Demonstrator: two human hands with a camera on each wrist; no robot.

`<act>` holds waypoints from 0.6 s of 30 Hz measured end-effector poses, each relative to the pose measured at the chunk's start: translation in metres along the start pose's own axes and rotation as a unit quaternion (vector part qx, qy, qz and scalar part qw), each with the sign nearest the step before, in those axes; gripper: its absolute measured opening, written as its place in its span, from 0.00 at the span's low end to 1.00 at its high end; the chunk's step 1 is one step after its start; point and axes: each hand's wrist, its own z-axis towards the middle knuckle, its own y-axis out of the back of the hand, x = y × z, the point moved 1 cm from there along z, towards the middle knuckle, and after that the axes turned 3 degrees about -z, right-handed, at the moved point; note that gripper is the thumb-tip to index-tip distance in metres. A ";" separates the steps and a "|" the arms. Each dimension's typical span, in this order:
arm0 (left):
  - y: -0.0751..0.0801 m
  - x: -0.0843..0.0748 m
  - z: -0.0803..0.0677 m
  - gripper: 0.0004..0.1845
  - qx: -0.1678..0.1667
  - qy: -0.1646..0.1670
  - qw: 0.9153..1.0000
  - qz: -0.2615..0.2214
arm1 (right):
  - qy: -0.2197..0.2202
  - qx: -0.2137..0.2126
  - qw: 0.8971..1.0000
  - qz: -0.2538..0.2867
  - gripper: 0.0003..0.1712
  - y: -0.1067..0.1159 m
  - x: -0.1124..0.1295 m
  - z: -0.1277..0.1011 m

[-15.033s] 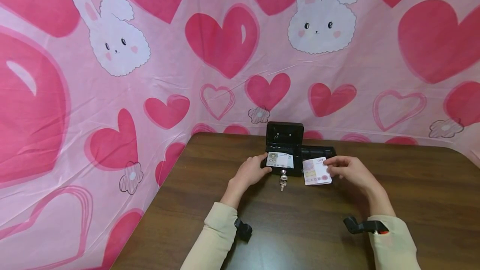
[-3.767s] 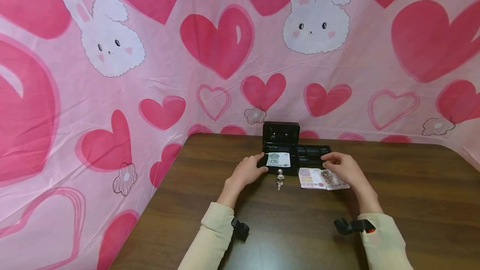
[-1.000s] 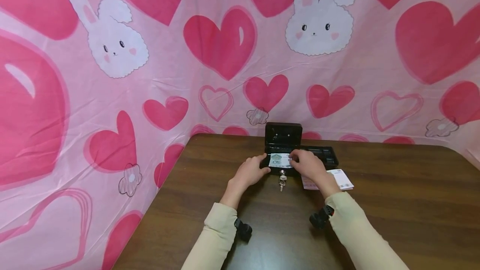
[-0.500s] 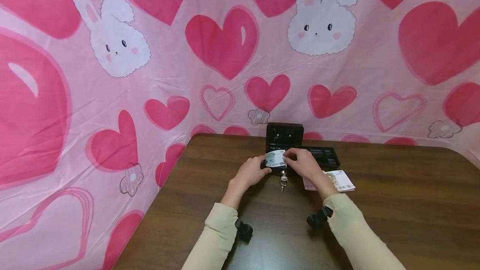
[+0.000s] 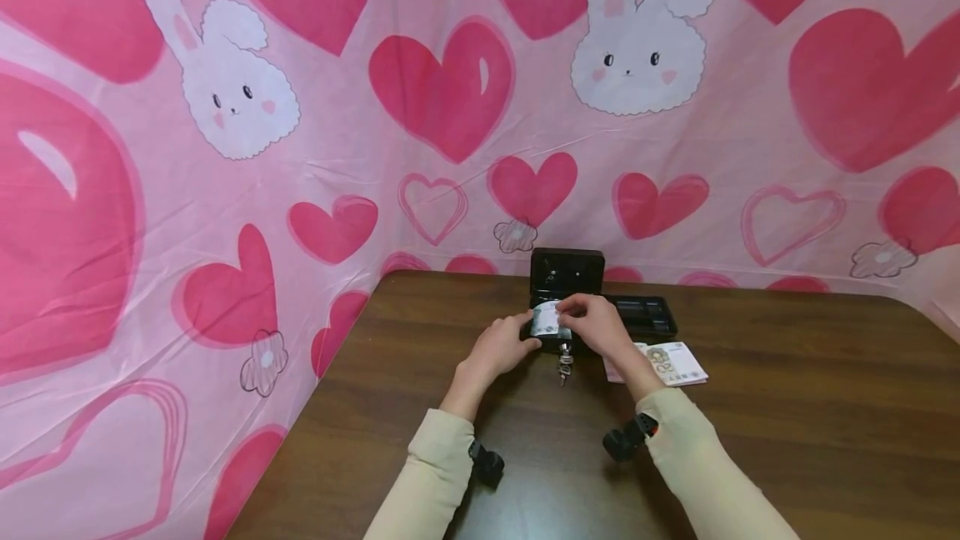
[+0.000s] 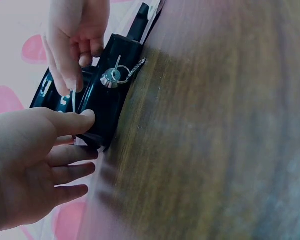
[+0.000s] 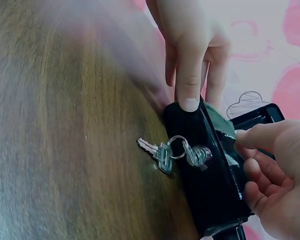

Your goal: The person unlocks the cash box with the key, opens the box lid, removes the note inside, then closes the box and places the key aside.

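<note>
The worktop (image 5: 551, 482) is dark brown and wood-grained with a soft sheen, set against a pink fabric backdrop (image 5: 540, 127) printed with red hearts and white rabbits. Green-and-white paper money (image 5: 545, 319), bowed, sits at the mouth of an open glossy black rectangular box (image 7: 202, 185) with silver metal keys (image 7: 163, 157) at its front. The right hand (image 5: 600, 327) pinches the money between thumb and fingers; the left hand (image 5: 499, 346) grips the box's left end.

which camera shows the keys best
The right wrist view: the keys appear large and unobstructed. The left wrist view shows them smaller and nearly edge-on; the head view shows them tiny, at the front of the black box.
</note>
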 end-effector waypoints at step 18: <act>0.000 0.003 0.000 0.31 0.005 -0.004 1.000 0.006 | -0.032 -0.013 0.999 0.022 0.12 -0.006 0.009 -0.004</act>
